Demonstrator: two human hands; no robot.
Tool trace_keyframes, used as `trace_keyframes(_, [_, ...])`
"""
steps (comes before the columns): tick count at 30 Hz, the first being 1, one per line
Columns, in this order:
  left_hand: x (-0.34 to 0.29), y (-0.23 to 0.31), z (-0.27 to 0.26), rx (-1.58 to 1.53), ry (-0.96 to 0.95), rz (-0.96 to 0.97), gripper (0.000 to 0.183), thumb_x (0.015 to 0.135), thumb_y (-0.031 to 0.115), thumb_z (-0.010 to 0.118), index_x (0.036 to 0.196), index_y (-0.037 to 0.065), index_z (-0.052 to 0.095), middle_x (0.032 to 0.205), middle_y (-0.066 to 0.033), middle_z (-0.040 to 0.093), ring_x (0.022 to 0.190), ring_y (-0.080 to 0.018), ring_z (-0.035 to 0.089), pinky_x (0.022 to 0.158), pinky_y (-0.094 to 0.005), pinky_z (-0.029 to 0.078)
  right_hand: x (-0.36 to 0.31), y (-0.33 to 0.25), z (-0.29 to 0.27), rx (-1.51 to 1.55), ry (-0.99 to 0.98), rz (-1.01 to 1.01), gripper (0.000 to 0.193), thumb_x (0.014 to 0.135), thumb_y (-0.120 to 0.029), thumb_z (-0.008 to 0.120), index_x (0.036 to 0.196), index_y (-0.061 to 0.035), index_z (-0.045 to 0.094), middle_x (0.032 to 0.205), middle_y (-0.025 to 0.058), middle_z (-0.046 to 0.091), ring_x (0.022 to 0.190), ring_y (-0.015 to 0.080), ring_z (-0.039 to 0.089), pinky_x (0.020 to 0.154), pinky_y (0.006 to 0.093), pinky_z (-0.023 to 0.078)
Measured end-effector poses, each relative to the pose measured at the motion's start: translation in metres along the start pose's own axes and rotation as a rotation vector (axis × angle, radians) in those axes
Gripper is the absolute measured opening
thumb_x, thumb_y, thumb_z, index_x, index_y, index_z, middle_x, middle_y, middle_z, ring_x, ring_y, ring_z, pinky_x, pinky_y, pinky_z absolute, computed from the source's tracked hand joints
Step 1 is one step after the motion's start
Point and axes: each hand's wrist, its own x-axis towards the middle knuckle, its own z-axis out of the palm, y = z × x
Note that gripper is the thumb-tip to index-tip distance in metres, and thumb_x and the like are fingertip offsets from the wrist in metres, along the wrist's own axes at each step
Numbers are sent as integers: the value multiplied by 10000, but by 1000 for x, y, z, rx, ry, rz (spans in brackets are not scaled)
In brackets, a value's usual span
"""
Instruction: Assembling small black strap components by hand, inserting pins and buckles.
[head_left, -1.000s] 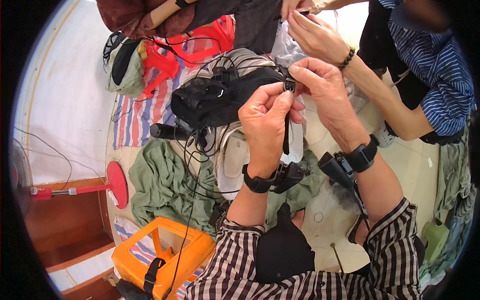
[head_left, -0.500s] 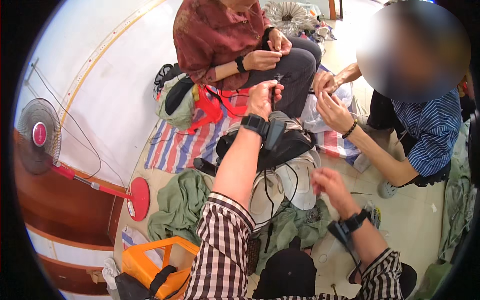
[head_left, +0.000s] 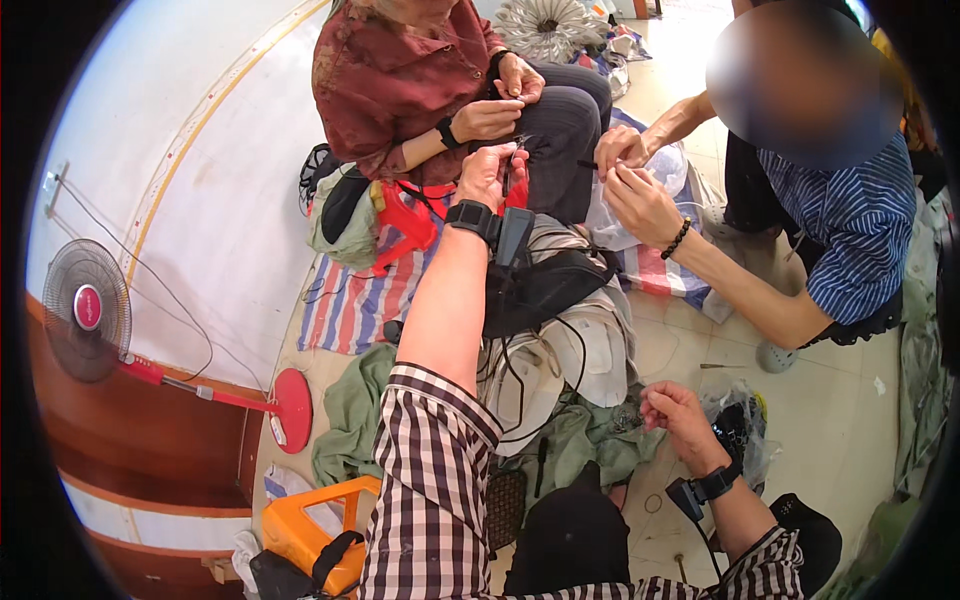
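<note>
My left hand point(head_left: 490, 172) stretches forward, closed around a small dark tool with a thin metal tip point(head_left: 522, 142), its kind unclear. The tip lies beside the dark-trousered knee of the person in red. My right hand point(head_left: 680, 412) is low on the right, fingers drawn together; anything between them is too small to make out. Below my left wrist lies a black cloth piece point(head_left: 550, 290) on a pile of pale shoe-shaped pieces point(head_left: 588, 360). A thin black cord point(head_left: 515, 385) loops over the pile. Green cloth point(head_left: 590, 440) lies under it, near my right hand.
Across from me the person in red point(head_left: 400, 90) and another in a striped shirt point(head_left: 840, 240) work with their fingers. A red-based fan point(head_left: 290, 410) and an orange stool-like frame point(head_left: 300, 530) stand left. A striped sheet point(head_left: 345, 305) covers some floor. A plastic bag point(head_left: 740, 420) lies right.
The whole view has shifted. My right hand has moved down and right, away from the pile. My left hand stays near the seated person's knee. The cord's loop now hangs differently.
</note>
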Motion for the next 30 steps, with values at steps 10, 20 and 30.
trace_keyframes(10, [3, -19, -10, 81, 14, 18, 129, 823, 78, 553, 941, 29, 571, 717, -66, 603, 550, -122, 554, 488, -260, 492, 1, 13, 7, 4, -14, 36, 156, 872, -167, 539, 924, -28, 589, 753, 37, 598, 611, 101, 551, 582, 240, 475])
trace_keyframes(20, [-35, -33, -7, 85, -81, 21, 232, 839, 79, 511, 1059, 7, 519, 751, -90, 618, 557, -116, 536, 466, -244, 422, -10, -13, 29, -28, -19, -17, 137, 878, -145, 512, 915, -33, 582, 746, 19, 575, 616, 84, 521, 580, 219, 443])
trace_keyframes(30, [-225, -49, 67, -42, -494, -62, 179, 854, 88, 550, 1016, 12, 559, 725, -72, 600, 541, -102, 520, 459, -202, 391, -56, -103, 70, 59, 9, -358, 306, 917, -298, 480, 954, -6, 563, 769, 21, 569, 632, 89, 523, 589, 219, 441])
